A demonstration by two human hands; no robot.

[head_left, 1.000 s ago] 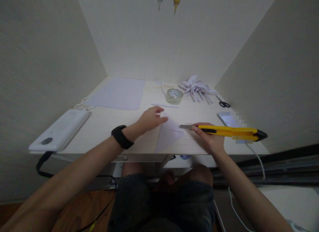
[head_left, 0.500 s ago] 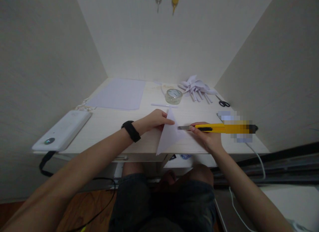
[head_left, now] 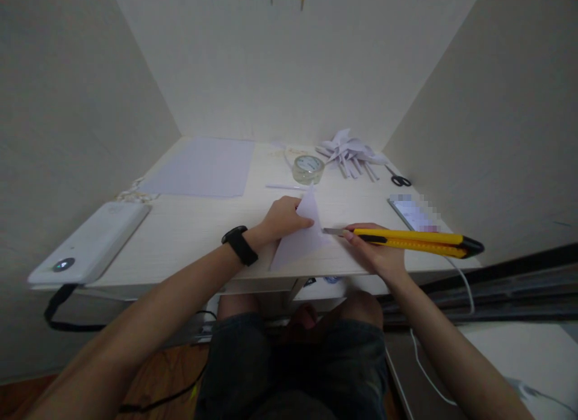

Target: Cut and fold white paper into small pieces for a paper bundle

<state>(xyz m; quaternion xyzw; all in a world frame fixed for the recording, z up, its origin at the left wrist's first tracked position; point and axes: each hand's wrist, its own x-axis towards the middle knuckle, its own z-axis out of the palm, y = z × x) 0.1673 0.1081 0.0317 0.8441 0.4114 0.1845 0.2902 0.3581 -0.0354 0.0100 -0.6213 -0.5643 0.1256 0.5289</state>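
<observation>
- Left hand (head_left: 283, 218), centre of frame: fingers pinched together on the folded white paper (head_left: 301, 239), lifting its upper corner off the desk (head_left: 180, 227) — likely to hold the fold taut and steady against the blade.
- Folded paper sits at the near edge of the desk, just right of centre; it looks triangular, its lower part flat on the desktop, its top point raised by the left hand.
- Right hand (head_left: 377, 254), right of centre: fingers wrapped shut around the yellow utility knife (head_left: 406, 239). Blade out, tip pointing left, at or just beside the paper's right edge — contact not clear.
- Knife is held nearly level and low, handle trailing to the right; reads as a slicing grip along the fold.
- Black wristband (head_left: 239, 245) on the left wrist.
- Upper centre: tape roll (head_left: 307, 169), with a thin white stick (head_left: 282, 187) in front of it.
- Upper right: pile of paper pinwheels (head_left: 347, 152), scissors (head_left: 397, 179) beside it, phone (head_left: 409, 212) nearer.
- Upper left: flat paper sheet (head_left: 201, 167). Far left: white box-like device (head_left: 85, 245) with a black strap hanging off the desk edge.
</observation>
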